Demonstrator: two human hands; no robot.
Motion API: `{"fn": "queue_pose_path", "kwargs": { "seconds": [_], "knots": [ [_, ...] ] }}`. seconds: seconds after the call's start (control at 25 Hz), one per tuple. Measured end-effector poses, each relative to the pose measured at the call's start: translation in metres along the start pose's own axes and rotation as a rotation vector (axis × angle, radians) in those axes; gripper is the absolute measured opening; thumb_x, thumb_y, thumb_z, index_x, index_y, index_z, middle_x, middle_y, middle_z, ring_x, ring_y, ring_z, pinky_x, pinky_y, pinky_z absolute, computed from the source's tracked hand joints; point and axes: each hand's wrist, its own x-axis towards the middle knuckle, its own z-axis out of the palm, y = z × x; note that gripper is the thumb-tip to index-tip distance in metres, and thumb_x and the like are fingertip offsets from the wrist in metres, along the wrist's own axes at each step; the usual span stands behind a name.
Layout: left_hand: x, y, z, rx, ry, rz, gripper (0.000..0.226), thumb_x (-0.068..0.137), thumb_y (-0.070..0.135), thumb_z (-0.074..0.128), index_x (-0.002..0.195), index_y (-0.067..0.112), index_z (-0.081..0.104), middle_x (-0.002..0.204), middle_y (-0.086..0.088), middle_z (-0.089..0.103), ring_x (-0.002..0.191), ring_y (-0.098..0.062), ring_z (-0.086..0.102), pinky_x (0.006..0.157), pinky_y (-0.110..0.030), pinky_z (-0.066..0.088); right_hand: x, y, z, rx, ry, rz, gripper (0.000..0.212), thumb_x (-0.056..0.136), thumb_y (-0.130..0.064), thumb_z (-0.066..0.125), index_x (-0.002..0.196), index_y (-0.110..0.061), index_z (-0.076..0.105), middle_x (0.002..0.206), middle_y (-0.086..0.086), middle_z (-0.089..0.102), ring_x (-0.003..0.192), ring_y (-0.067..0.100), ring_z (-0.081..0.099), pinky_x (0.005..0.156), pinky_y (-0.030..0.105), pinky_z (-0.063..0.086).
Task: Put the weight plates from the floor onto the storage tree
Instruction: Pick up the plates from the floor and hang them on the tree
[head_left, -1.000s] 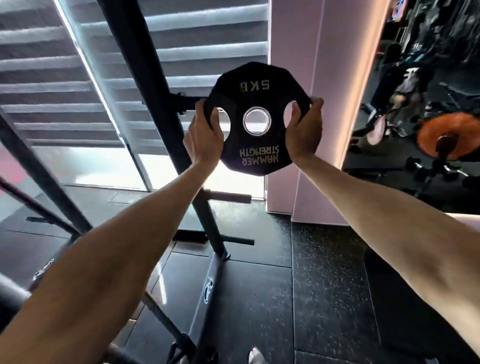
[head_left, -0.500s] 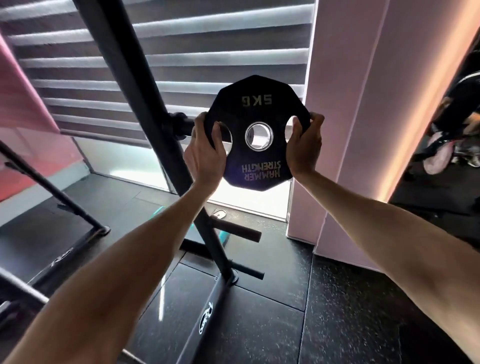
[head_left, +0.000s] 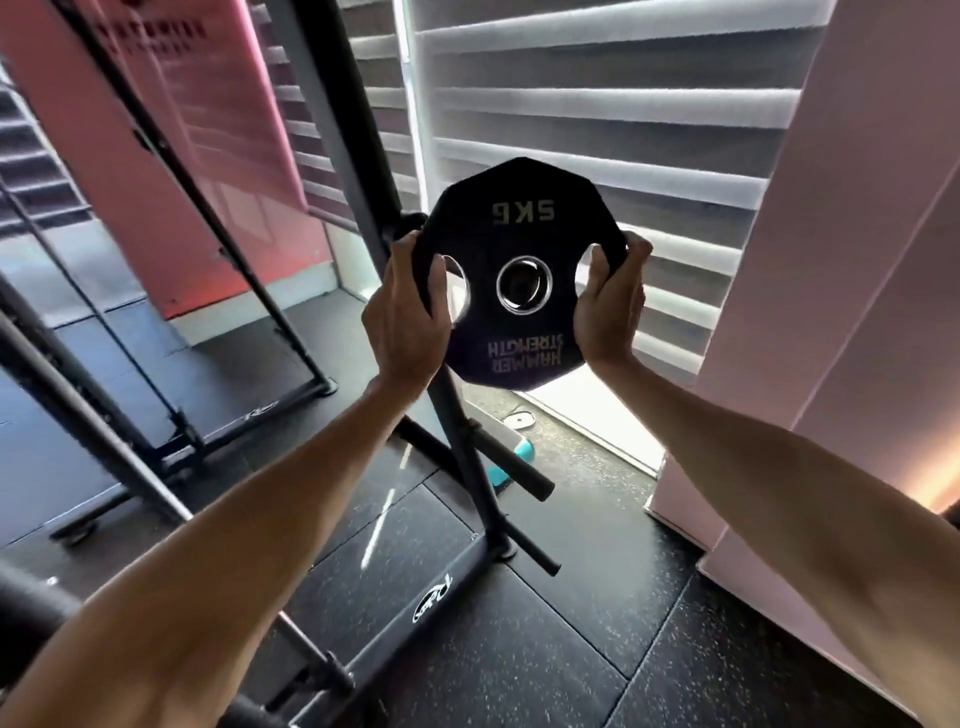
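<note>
A black 5 kg weight plate (head_left: 524, 228) with upside-down "Hammer Strength" lettering is held up at chest height. My left hand (head_left: 405, 317) grips its left edge through a handle hole, and my right hand (head_left: 608, 306) grips its right edge the same way. The black storage tree (head_left: 358, 150) slants up just behind and left of the plate. An upper peg of the tree seems to line up with the plate's dark centre hole, though the plate hides the peg. Two lower pegs (head_left: 514, 467) stick out bare below the plate.
A pink wall (head_left: 852, 270) rises close on the right, with window blinds (head_left: 597, 104) behind the plate. A black rack frame (head_left: 171, 415) stands on the left. A teal object (head_left: 506, 462) and a small disc (head_left: 519, 419) lie on the rubber floor by the window.
The plate has moved closer to the tree's post, and its centre hole, bright before, now looks dark. The view has swung left. Both hands keep the same grip.
</note>
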Motion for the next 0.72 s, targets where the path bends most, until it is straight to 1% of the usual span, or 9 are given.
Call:
{"fn": "queue_pose_path", "kwargs": {
  "seconds": [0.16, 0.28, 0.36, 0.4, 0.48, 0.56, 0.6, 0.68, 0.72],
  "knots": [
    [-0.002, 0.011, -0.002, 0.036, -0.005, 0.056, 0.028, 0.102, 0.033, 0.046, 0.121, 0.012, 0.046, 0.101, -0.008, 0.071, 0.079, -0.033, 0.068, 0.065, -0.035, 0.047, 0.003, 0.013, 0.012, 0.046, -0.072, 0.002, 0.03, 0.104, -0.027, 0.037, 0.12, -0.002, 0.041, 0.104, 0.013, 0.064, 0.09, 0.033, 0.065, 0.069, 0.034, 0.047],
    [-0.006, 0.013, 0.001, 0.019, 0.021, 0.214, 0.03, 0.099, 0.024, 0.054, 0.121, 0.01, 0.038, 0.107, -0.019, 0.068, 0.088, -0.036, 0.066, 0.077, -0.037, 0.05, 0.007, 0.02, 0.029, 0.041, -0.176, 0.09, 0.021, 0.103, -0.024, 0.034, 0.118, -0.01, 0.036, 0.099, 0.012, 0.064, 0.083, 0.033, 0.064, 0.062, 0.034, 0.043],
    [-0.003, 0.01, 0.004, 0.043, 0.033, 0.319, 0.034, 0.097, 0.02, 0.057, 0.122, 0.006, 0.038, 0.108, -0.025, 0.065, 0.093, -0.035, 0.062, 0.083, -0.038, 0.049, 0.009, 0.02, 0.041, 0.043, -0.212, 0.149, 0.02, 0.101, -0.019, 0.037, 0.117, -0.009, 0.038, 0.096, 0.01, 0.066, 0.081, 0.03, 0.064, 0.061, 0.031, 0.039],
    [0.001, 0.007, 0.005, 0.054, 0.033, 0.334, 0.035, 0.098, 0.021, 0.055, 0.124, 0.002, 0.04, 0.11, -0.025, 0.064, 0.097, -0.033, 0.059, 0.085, -0.039, 0.049, 0.011, 0.02, 0.046, 0.051, -0.227, 0.162, 0.02, 0.1, -0.018, 0.039, 0.117, -0.007, 0.04, 0.095, 0.01, 0.066, 0.079, 0.029, 0.064, 0.061, 0.029, 0.038],
    [0.01, 0.001, 0.006, 0.06, 0.001, 0.284, 0.041, 0.102, 0.025, 0.046, 0.133, -0.002, 0.042, 0.123, -0.022, 0.062, 0.106, -0.026, 0.057, 0.088, -0.04, 0.049, 0.016, 0.02, 0.054, 0.054, -0.266, 0.161, 0.02, 0.1, -0.018, 0.045, 0.115, -0.006, 0.045, 0.09, 0.009, 0.067, 0.074, 0.026, 0.062, 0.059, 0.029, 0.038],
    [0.018, -0.005, 0.007, 0.068, -0.057, 0.239, 0.049, 0.105, 0.027, 0.04, 0.142, -0.004, 0.038, 0.137, -0.016, 0.056, 0.111, -0.025, 0.059, 0.09, -0.038, 0.046, 0.022, 0.021, 0.061, 0.064, -0.315, 0.132, 0.02, 0.097, -0.02, 0.05, 0.113, -0.007, 0.048, 0.086, 0.007, 0.068, 0.072, 0.024, 0.061, 0.057, 0.031, 0.04],
    [0.021, -0.01, 0.008, 0.087, -0.069, 0.246, 0.05, 0.105, 0.027, 0.039, 0.144, -0.004, 0.037, 0.137, -0.015, 0.056, 0.11, -0.025, 0.059, 0.089, -0.037, 0.045, 0.026, 0.022, 0.064, 0.074, -0.343, 0.123, 0.02, 0.096, -0.019, 0.051, 0.112, -0.006, 0.05, 0.084, 0.006, 0.068, 0.071, 0.023, 0.061, 0.057, 0.03, 0.039],
    [0.029, -0.021, 0.008, 0.135, -0.084, 0.256, 0.05, 0.105, 0.029, 0.037, 0.143, -0.004, 0.039, 0.129, -0.017, 0.058, 0.101, -0.026, 0.058, 0.086, -0.039, 0.045, 0.035, 0.023, 0.073, 0.075, -0.394, 0.118, 0.022, 0.094, -0.02, 0.054, 0.111, -0.006, 0.053, 0.082, 0.002, 0.067, 0.07, 0.022, 0.06, 0.059, 0.027, 0.036],
    [0.034, -0.028, 0.008, 0.15, -0.103, 0.243, 0.05, 0.106, 0.03, 0.034, 0.142, -0.004, 0.039, 0.126, -0.017, 0.058, 0.099, -0.027, 0.057, 0.086, -0.04, 0.046, 0.039, 0.023, 0.079, 0.069, -0.424, 0.119, 0.023, 0.093, -0.022, 0.056, 0.111, -0.007, 0.055, 0.082, 0.001, 0.067, 0.071, 0.023, 0.061, 0.061, 0.028, 0.037]
  ]
}}
